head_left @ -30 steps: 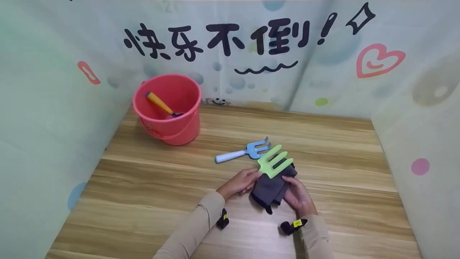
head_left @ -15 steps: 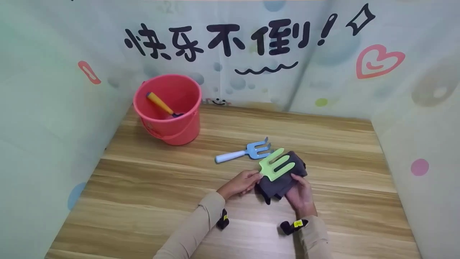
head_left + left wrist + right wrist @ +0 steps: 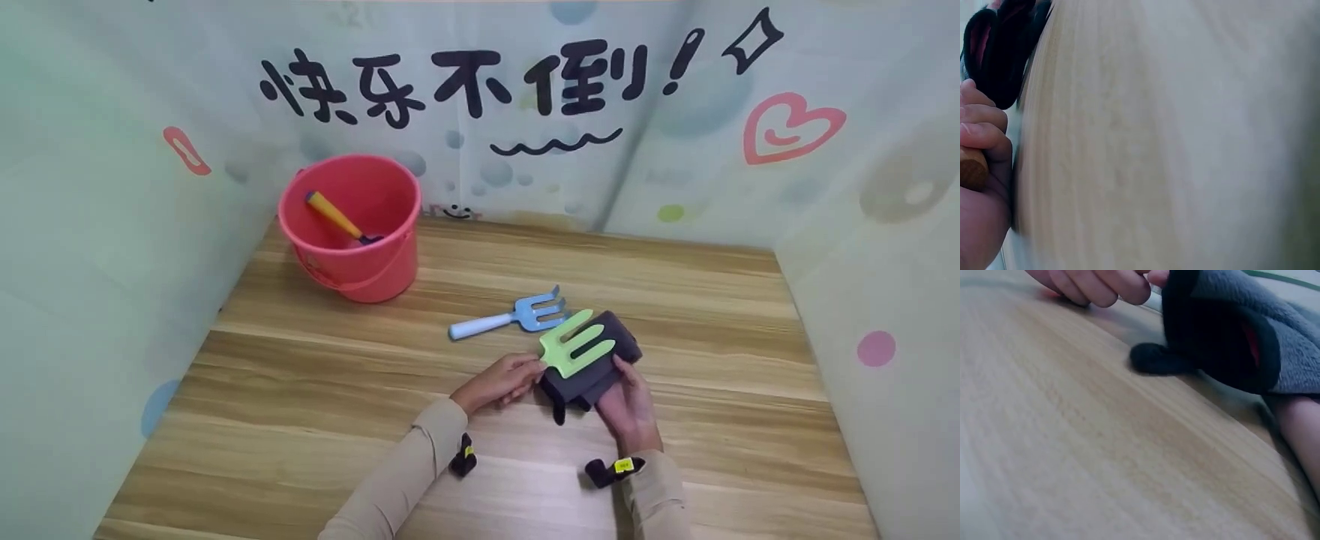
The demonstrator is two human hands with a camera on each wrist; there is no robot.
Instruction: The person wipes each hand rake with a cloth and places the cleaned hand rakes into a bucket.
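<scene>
My left hand (image 3: 501, 381) grips a green three-pronged fork (image 3: 574, 345) near the base of its head; the wooden handle end (image 3: 972, 169) pokes out of its curled fingers in the left wrist view. Under the prongs lies a folded grey cloth item (image 3: 616, 335) with black trim. My right hand (image 3: 631, 401) holds that cloth from the right, thumb on top and the other fingers beneath it. In the right wrist view the cloth (image 3: 1303, 354) shows a black-edged opening and a small black tab.
Just behind the green fork, a blue fork (image 3: 480, 326) with bent prongs lies on the wooden table (image 3: 337, 375). A red bucket (image 3: 390, 262) at the back left contains a tool with a yellow handle (image 3: 332, 215). Printed fabric walls (image 3: 525, 180) enclose the table.
The grey cloth has shifted up and to the right under the fork and looks more compactly folded. My right hand has moved slightly up with it. My left hand has hardly moved.
</scene>
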